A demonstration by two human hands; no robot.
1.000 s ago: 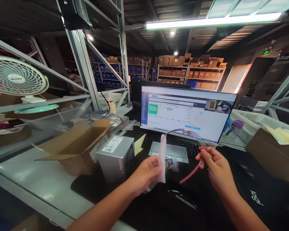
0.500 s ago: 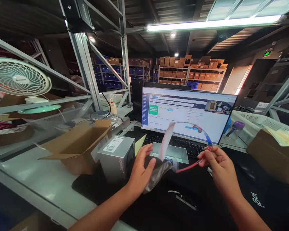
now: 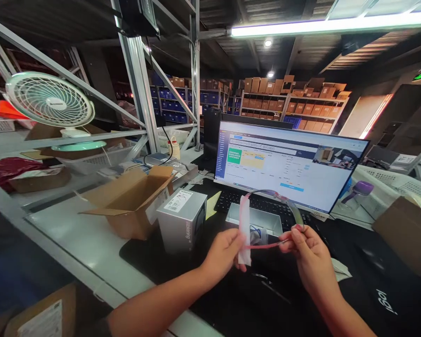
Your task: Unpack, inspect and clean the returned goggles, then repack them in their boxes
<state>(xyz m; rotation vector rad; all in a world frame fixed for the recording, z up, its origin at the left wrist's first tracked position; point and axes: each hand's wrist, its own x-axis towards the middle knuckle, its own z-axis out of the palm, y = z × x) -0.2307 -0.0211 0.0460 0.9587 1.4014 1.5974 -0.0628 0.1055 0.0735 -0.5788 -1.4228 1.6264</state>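
Observation:
My left hand (image 3: 226,250) pinches the left side of what looks like a pair of glasses (image 3: 263,193), at a white sleeve (image 3: 244,220) wrapped over that side. At the opposite side, my right hand (image 3: 310,245) grips the end of a clear lens between thumb and fingers. A thin red temple crosses between the two hands. Behind the glasses lies an open silver box tray (image 3: 275,224) with a small clear bag and a blue loop in it. To the left stands a closed silver box (image 3: 177,229) bearing a white label.
An open cardboard box (image 3: 133,229) sits left of the silver box. A monitor (image 3: 266,168) and keyboard (image 3: 228,201) stand at the back. On the black desk mat (image 3: 358,299) lies a mouse (image 3: 372,257); another carton (image 3: 407,234) is at right. A fan (image 3: 52,103) stands far left.
My left hand has closed on the white-sleeved side of the glasses; a grey bag seen by it earlier no longer shows. The view has swung left, and a yellow panel appears on the screen.

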